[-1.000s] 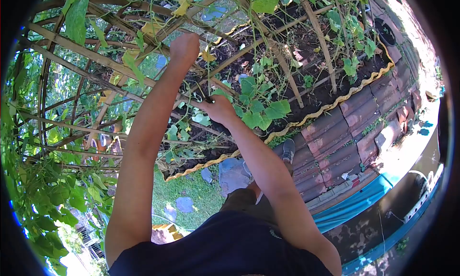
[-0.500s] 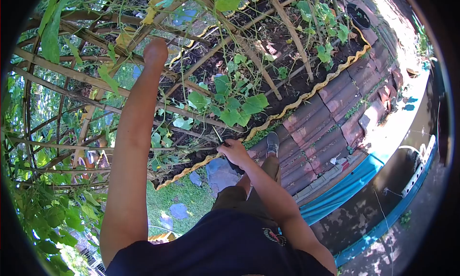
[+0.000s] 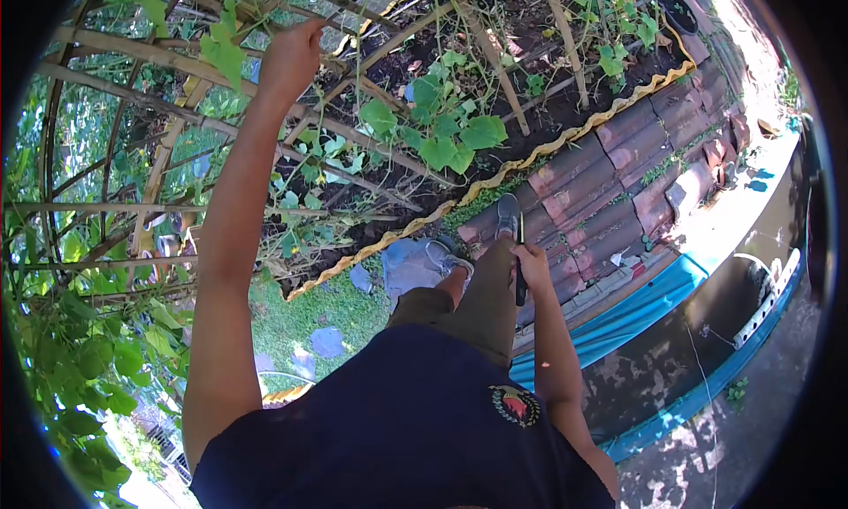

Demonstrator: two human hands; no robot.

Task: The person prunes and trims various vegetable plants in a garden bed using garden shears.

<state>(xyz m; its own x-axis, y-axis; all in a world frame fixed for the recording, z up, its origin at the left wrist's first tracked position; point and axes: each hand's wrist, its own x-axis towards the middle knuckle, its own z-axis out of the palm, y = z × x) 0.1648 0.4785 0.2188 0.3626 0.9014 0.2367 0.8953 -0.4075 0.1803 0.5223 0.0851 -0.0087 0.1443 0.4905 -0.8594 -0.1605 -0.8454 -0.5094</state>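
Head view. We look down along the person's own body, over a dark shirt point(image 3: 397, 421) and olive shorts point(image 3: 468, 310), to two grey shoes point(image 3: 507, 216) on the ground.

The left hand point(image 3: 290, 57) is raised at the end of an outstretched arm to a trellis point(image 3: 132, 81) of bamboo canes. Its fingers are curled together around one cane, and we see the hand from the back. Green leaves point(image 3: 442, 147) of a climbing vine hang across the trellis just to the right of this arm, above a bed of dark soil point(image 3: 548, 112).

The right hand point(image 3: 533, 263) hangs low beside the right thigh, well apart from the trellis. Its fingers are wrapped tightly around a slim tool point(image 3: 520, 284). The tool stands nearly upright: its narrow tip points up past the knuckles and its dark handle shows below the fist. We cannot tell what kind of blade it carries.

A wavy yellow edging point(image 3: 530, 160) borders the soil. Red tiles point(image 3: 618, 165) lie beyond it, with a blue sheet point(image 3: 636, 315) along their outer edge. Near the shoes we note a flat grey stone point(image 3: 406, 266) set in grass point(image 3: 327, 310).
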